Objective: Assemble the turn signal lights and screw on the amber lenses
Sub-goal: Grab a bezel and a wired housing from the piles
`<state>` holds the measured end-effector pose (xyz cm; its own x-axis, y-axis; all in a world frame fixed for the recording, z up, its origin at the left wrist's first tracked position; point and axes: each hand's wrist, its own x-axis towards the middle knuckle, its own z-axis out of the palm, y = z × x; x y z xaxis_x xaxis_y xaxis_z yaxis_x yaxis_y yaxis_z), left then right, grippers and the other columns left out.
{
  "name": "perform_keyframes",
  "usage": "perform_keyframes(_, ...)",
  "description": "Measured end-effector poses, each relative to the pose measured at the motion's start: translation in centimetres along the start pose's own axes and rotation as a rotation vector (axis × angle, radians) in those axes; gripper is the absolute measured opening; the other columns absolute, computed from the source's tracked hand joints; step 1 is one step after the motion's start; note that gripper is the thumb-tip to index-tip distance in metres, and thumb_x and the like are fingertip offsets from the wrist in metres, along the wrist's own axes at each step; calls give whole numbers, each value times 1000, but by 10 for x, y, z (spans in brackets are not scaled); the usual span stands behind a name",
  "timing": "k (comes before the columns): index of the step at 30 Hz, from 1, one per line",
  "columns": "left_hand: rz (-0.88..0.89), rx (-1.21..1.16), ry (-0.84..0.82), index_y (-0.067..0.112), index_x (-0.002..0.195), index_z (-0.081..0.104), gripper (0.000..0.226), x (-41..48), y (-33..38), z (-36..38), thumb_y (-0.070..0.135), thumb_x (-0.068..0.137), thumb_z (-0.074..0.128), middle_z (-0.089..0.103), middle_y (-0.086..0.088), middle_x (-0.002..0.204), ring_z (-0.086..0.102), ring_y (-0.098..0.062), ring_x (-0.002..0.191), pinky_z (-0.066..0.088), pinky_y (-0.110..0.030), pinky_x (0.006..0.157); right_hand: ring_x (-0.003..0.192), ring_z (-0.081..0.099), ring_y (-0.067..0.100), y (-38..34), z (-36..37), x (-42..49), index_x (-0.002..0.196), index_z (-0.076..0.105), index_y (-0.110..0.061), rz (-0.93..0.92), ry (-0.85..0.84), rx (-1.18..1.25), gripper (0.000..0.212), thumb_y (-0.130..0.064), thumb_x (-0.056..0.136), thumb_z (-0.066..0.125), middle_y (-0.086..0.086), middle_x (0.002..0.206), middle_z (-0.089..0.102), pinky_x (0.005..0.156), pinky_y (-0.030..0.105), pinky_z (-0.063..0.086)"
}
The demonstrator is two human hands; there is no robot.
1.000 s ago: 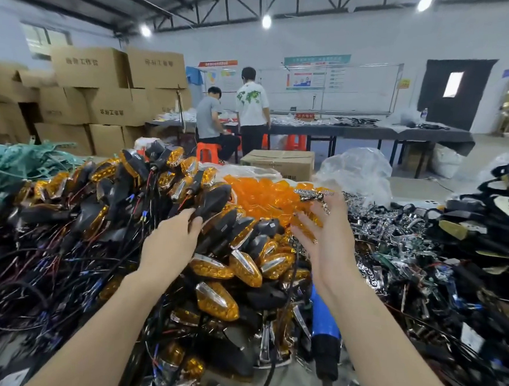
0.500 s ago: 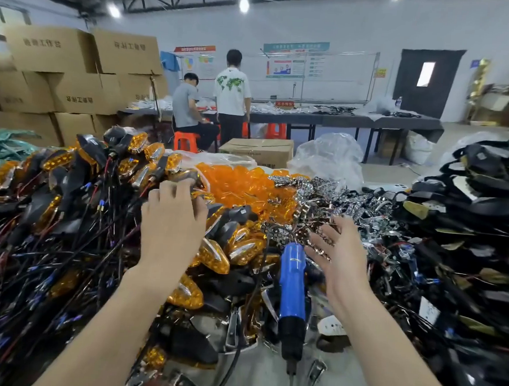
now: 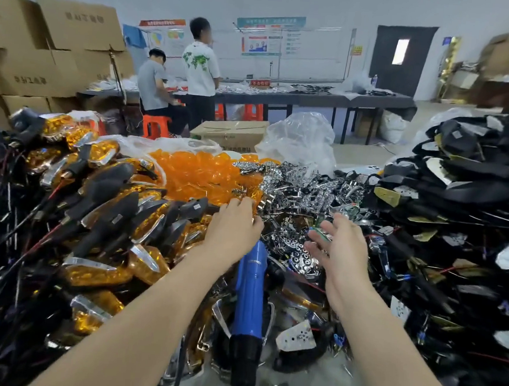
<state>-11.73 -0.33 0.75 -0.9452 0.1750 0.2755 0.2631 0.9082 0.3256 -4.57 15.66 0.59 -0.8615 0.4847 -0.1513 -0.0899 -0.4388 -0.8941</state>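
Observation:
My left hand reaches out palm down over the edge of the loose amber lenses, its fingers relaxed and holding nothing. My right hand hovers over the heap of chrome reflector parts, fingers spread and empty. A blue electric screwdriver hangs upright between my forearms. Finished turn signals with amber lenses and black housings are piled on the left. Black empty housings are stacked on the right.
Tangled wires spill from the signals at far left. A clear plastic bag and a cardboard box sit behind the parts. Two people work at a long table at the back. Stacked cartons stand at left.
Both hands have moved right and forward. The left hand left the finished signals for the lens pile's edge; the right hand now hovers over the chrome parts. The view has shifted down and right.

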Motion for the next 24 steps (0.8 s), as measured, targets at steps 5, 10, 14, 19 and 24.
perform_keyframes(5, 45, 40, -92, 18, 152, 26, 60, 46, 7, 35, 37, 100, 49, 34, -15, 148, 43, -33, 130, 45, -48, 102, 83, 66, 17, -4, 2, 24, 115, 55, -22, -17, 4, -19, 13, -22, 108, 44, 5, 110, 59, 62, 25, 60)
perform_keyframes(10, 37, 97, -214, 29, 156, 11, 72, 85, 13, 59, 39, 97, 53, 8, -16, 162, 32, -43, 140, 40, -57, 107, 75, 65, 14, -12, -3, 44, 121, 55, -15, -37, -3, -46, 18, -16, 107, 43, 4, 103, 57, 64, 28, 61)
perform_keyframes(14, 24, 62, -195, 25, 148, 33, 49, 93, 18, 69, 32, 102, 48, 42, -14, 142, 59, -33, 106, 53, -52, 89, 80, 65, 16, -16, -11, 53, 117, 54, -20, -43, -1, -87, 15, -18, 107, 44, 6, 112, 59, 67, 30, 61)
perform_keyframes(19, 77, -76, -68, 22, 132, 47, 30, 80, 18, 69, 28, 103, 47, 52, -7, 122, 59, -23, 88, 51, -39, 72, 81, 65, 17, -15, -12, 56, 116, 54, -21, -54, -1, -116, 16, -18, 107, 42, 4, 107, 58, 61, 26, 59)
perform_keyframes(24, 42, -384, -8, 26, 129, 51, 29, 66, 9, 52, 37, 102, 47, 62, 4, 98, 53, -5, 61, 43, -22, 50, 78, 64, 16, -10, -5, 53, 121, 53, -19, -70, -17, -126, 18, -19, 107, 43, 1, 102, 55, 61, 26, 56)
